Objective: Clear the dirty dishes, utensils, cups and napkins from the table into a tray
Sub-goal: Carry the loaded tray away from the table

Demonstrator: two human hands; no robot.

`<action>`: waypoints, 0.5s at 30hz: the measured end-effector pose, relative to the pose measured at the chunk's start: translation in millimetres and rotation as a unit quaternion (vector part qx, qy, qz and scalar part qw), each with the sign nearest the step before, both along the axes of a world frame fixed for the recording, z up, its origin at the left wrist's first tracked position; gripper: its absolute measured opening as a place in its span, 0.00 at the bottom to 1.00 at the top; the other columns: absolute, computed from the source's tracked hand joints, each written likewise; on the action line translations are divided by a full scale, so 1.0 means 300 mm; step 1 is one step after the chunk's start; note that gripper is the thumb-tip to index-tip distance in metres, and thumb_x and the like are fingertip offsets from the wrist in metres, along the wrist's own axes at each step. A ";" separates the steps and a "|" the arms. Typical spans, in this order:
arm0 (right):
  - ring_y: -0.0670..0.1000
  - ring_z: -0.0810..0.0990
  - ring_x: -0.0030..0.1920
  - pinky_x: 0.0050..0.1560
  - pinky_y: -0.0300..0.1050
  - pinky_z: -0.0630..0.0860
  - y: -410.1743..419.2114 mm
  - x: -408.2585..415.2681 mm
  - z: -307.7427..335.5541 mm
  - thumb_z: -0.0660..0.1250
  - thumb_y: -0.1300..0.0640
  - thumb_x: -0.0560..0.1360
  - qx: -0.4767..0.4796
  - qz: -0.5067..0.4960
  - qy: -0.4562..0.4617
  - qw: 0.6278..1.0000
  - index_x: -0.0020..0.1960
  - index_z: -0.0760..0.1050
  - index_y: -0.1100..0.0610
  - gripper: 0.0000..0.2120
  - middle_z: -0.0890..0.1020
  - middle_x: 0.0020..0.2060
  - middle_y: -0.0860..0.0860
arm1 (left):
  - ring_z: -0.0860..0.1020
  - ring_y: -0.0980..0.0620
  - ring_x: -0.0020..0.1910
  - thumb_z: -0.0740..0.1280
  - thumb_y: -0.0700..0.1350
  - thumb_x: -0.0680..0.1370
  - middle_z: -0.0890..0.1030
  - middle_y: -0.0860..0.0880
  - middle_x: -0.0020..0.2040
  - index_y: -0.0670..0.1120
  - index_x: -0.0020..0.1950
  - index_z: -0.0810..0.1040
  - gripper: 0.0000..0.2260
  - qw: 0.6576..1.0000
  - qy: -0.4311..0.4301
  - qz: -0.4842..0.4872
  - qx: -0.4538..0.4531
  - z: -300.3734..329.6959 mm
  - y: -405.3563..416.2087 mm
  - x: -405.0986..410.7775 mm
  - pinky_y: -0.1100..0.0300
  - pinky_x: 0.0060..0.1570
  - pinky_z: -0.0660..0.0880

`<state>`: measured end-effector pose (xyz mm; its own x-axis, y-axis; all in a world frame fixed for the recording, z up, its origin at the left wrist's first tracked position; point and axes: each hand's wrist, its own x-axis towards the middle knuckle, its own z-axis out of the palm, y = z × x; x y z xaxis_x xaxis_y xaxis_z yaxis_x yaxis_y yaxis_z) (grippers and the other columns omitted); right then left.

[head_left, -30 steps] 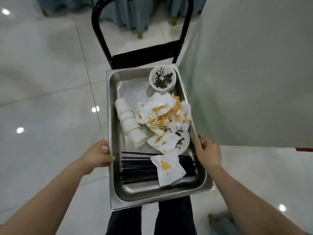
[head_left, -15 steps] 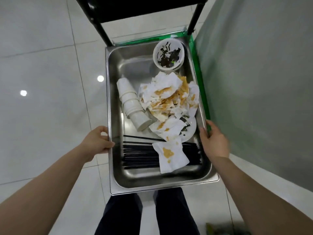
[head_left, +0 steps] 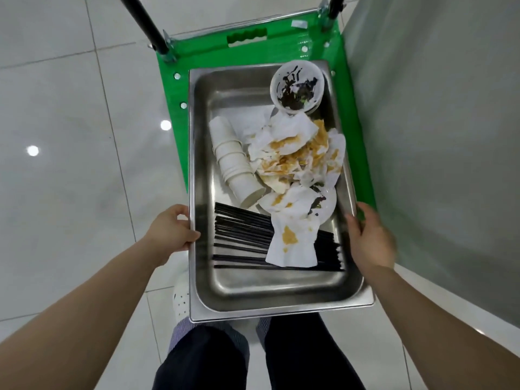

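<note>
Tray [head_left: 202, 302]: silver-grey, shiny metal.
Cart [head_left: 281, 49]: bright green, fitted with black handle posts [head_left: 146, 26].
Cups [head_left: 233, 159]: plain white.
Napkins [head_left: 292, 153]: white, blotched with orange-yellow stains.
Chopsticks [head_left: 239, 235]: black.
Bowl [head_left: 297, 88]: white, streaked with dark brown-black residue.
Plate [head_left: 327, 205]: white, smeared with dark specks.
Floor [head_left: 70, 122]: pale grey glossy tiles, crossed by thin darker joints.
Trousers [head_left: 309, 358]: dark navy.

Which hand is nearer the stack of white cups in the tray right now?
Left. The left hand grips the tray rim on the side where the stack of white cups lies. The right hand holds the opposite rim, across the napkins.
</note>
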<state>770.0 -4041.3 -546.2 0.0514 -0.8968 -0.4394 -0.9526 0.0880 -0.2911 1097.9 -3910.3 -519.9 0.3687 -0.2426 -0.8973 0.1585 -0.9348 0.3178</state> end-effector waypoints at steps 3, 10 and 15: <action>0.62 0.81 0.46 0.43 0.48 0.74 -0.025 0.004 -0.054 0.60 0.48 0.80 0.046 -0.025 -0.010 0.999 0.70 0.67 0.54 0.21 0.82 0.50 0.59 | 0.78 0.49 0.33 0.68 0.27 0.72 0.80 0.45 0.34 0.43 0.54 0.71 0.17 0.999 -0.032 -0.004 -0.007 -0.037 -0.018 -0.022 0.62 0.29 0.77; 0.52 0.76 0.37 0.34 0.34 0.67 -0.125 0.018 -0.159 0.62 0.56 0.78 0.091 -0.172 -0.045 0.980 0.58 0.77 0.59 0.12 0.81 0.47 0.57 | 0.74 0.49 0.34 0.60 0.27 0.75 0.76 0.43 0.39 0.46 0.55 0.73 0.16 0.995 0.018 0.097 0.011 -0.129 -0.068 -0.078 0.64 0.33 0.77; 0.55 0.75 0.43 0.38 0.39 0.66 -0.136 -0.027 -0.160 0.62 0.60 0.75 0.125 -0.151 -0.062 0.979 0.52 0.79 0.58 0.09 0.81 0.43 0.55 | 0.77 0.48 0.45 0.56 0.30 0.77 0.78 0.47 0.47 0.49 0.62 0.71 0.20 0.977 0.121 0.170 0.036 -0.153 -0.068 -0.124 0.57 0.46 0.74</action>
